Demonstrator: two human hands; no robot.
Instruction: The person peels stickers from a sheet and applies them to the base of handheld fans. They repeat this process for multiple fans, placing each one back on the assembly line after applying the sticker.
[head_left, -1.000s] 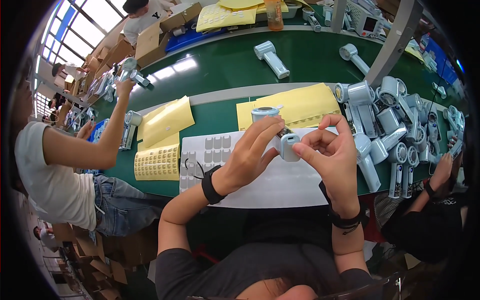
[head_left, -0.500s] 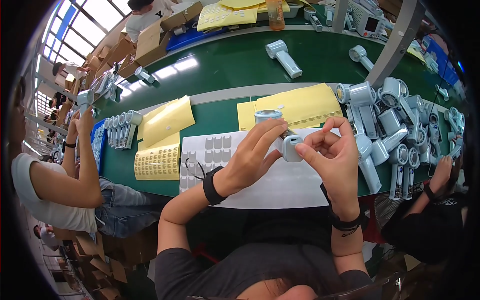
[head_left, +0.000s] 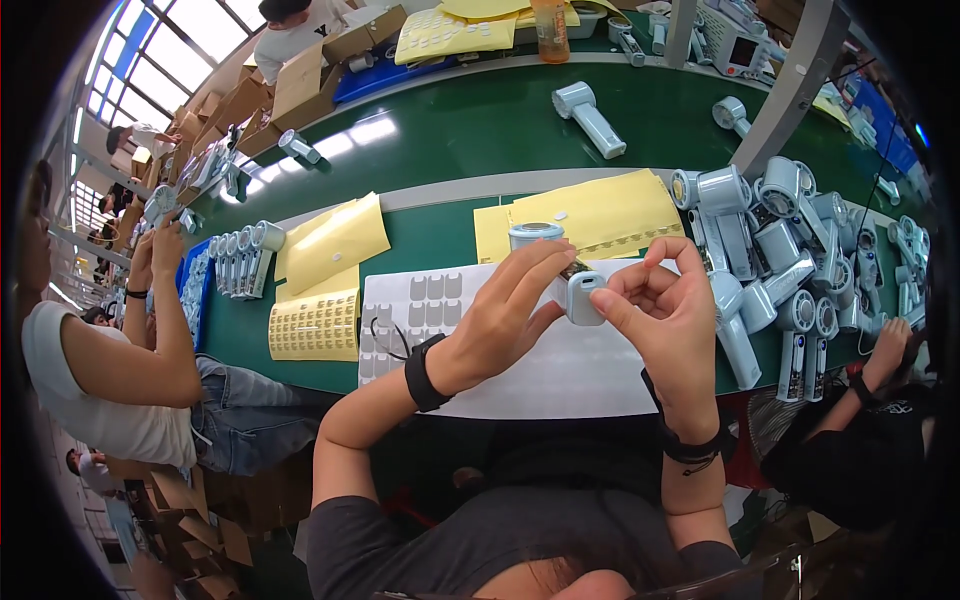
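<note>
Pale blue handheld device [head_left: 560, 268] sits between both hands, raised above the white sheet [head_left: 560, 365] at the near edge of the green tabletop [head_left: 470, 125]. Left hand [head_left: 505, 315]: fingers closed around the device body, round head end sticking out at the top. Right hand [head_left: 665, 310]: thumb and fingers pinched on the lower end, thumb tip pressed on the small end face. Black bands on both wrists.

White sheet carries a block of grey stickers [head_left: 435, 288] at its far left corner. Yellow backing sheets [head_left: 600, 210] lie just behind the hands; more yellow sheets [head_left: 330, 240] to the left, one with rows of small labels [head_left: 315, 325].

Pile of like devices [head_left: 790, 250] to the right, touching one another. Single device [head_left: 590, 115] lies well apart on the far green belt. Row of devices [head_left: 240, 255] stands to the left, near a co-worker [head_left: 110, 370] with raised hands. Another person's hand [head_left: 885, 345] rests at the right edge beside the pile.
</note>
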